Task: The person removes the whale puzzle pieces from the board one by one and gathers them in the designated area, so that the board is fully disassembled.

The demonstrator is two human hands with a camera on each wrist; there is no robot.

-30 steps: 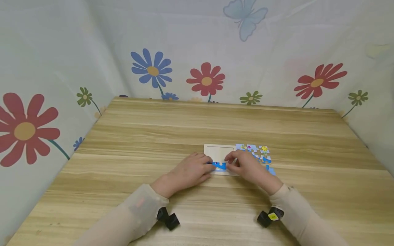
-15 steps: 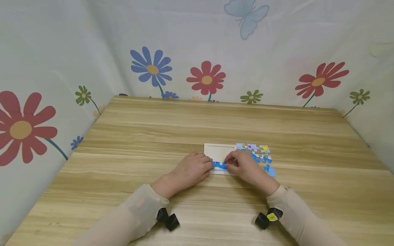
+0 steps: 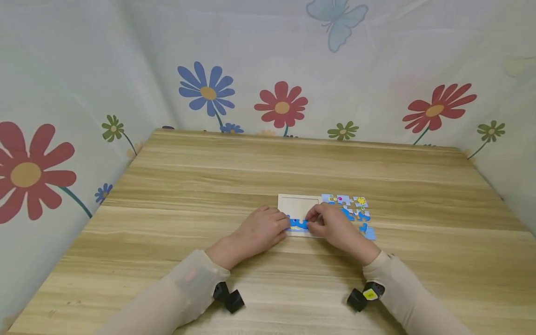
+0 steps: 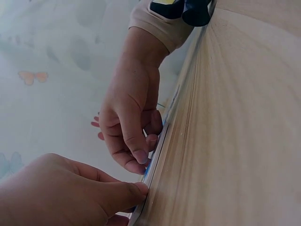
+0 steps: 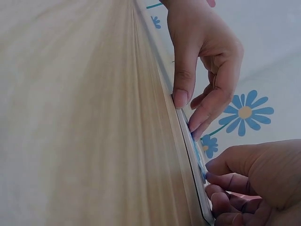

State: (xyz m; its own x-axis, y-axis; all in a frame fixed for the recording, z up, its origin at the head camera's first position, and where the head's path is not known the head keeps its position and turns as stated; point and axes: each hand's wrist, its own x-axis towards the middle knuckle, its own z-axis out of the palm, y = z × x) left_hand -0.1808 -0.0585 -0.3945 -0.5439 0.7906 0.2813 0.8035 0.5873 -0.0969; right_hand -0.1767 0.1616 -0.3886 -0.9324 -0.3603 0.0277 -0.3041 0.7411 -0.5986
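A light wooden puzzle tray (image 3: 299, 204) lies flat on the table, with blue puzzle pieces (image 3: 298, 224) along its near side and bare wood behind them. My left hand (image 3: 260, 231) holds the tray's left end: its thumb is at the near edge, its fingertips reach over onto the blue pieces. At the right part of that row, my right hand (image 3: 337, 226) pinches a blue puzzle piece (image 5: 203, 175) low against the tray between thumb and index finger. My right hand hides the tray's right side in the head view.
Several loose puzzle pieces (image 3: 345, 200) lie right of the tray, some with a yellow sun or a pink curl. Another blue piece (image 3: 369, 232) sits nearer, beside the right wrist. A flower-printed curtain (image 3: 368, 70) borders the wooden table (image 3: 234, 172) at the back and sides.
The right hand's wrist has shifted slightly left, showing more of the blue piece beside it. Both hands otherwise stay at the tray, with the fingertips moving very little.
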